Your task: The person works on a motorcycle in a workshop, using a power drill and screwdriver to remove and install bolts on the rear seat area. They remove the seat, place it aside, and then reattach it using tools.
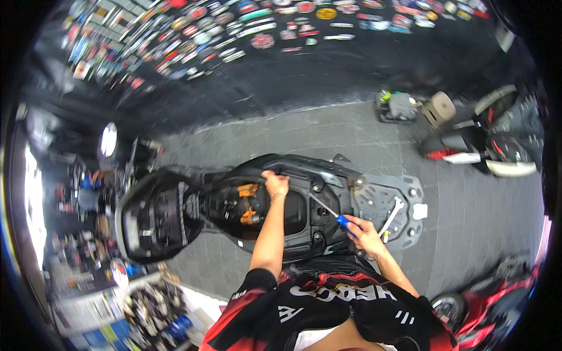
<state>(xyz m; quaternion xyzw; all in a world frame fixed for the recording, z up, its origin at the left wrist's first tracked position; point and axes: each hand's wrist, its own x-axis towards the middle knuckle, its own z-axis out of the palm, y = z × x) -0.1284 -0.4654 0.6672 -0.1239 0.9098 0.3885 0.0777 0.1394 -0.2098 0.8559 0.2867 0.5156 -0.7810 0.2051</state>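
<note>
A motorcycle or scooter with its seat area opened up lies in front of me, its rear to the right. My right hand is wrapped round the blue handle of a screwdriver. The long metal shaft points up and left toward the tail panel behind the storage compartment; what its tip touches is unclear. My left hand rests at the far rim of the compartment, fingers curled; anything in them is hidden. Orange parts show inside the bay to the left of this hand.
A metal wrench lies on the rear rack, beside a white item. The raised seat stands at left. Another motorcycle is at far right, a red one at near right. A beige box sits by the wall.
</note>
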